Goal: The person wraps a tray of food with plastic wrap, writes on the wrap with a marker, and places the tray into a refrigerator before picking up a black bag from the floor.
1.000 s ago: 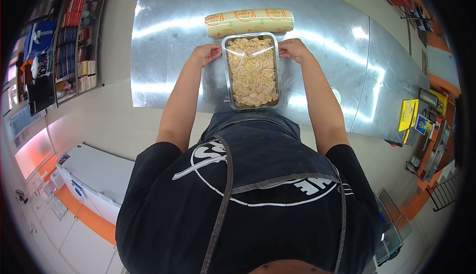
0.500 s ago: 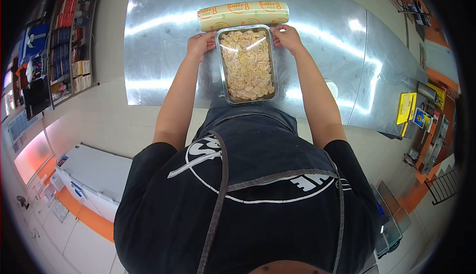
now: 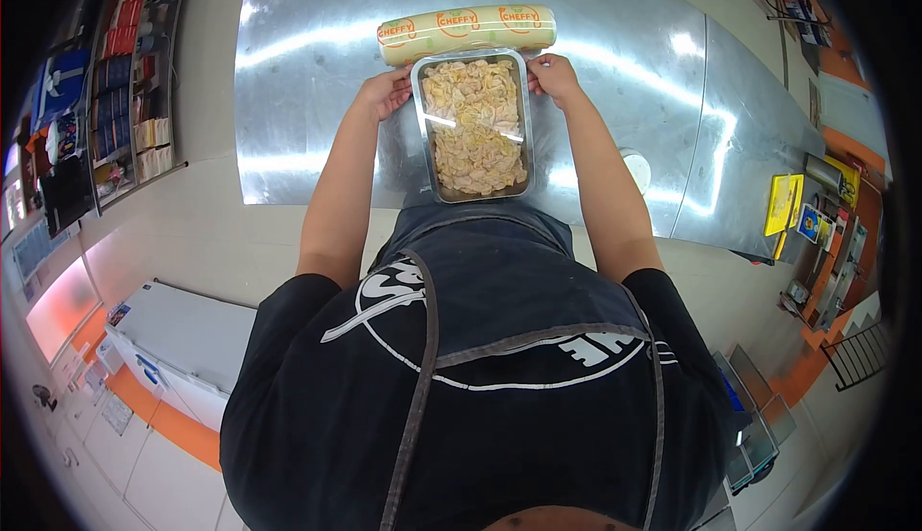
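Observation:
A metal tray (image 3: pixel 423 137) filled with pale, sliced raw-looking meat (image 3: pixel 475 128) lies close to my apron at the table's near edge. Clear plastic wrap (image 3: pixel 478 120) covers it, with streaks of light reflecting off the film. My left hand (image 3: pixel 386 93) is at the tray's far left side, its fingers closed at the edge on the wrap. At the far right corner, my right hand (image 3: pixel 551 79) pinches the wrap's edge. Right behind the tray lies a thick plastic wrap roll (image 3: pixel 466 34) with orange CHEFFY print.
The steel table (image 3: pixel 317 99) extends to both sides. A white round item (image 3: pixel 636 171) sits beside my right forearm. Shelves (image 3: pixel 120 80) with boxes stand at left, above a white chest freezer (image 3: pixel 192 329). A yellow object (image 3: pixel 784 203) is at the table's right end.
The light streaks on the wrap have shifted toward me. My left hand has moved slightly down the tray's side, and my right hand a little nearer too. The roll remains behind the tray.

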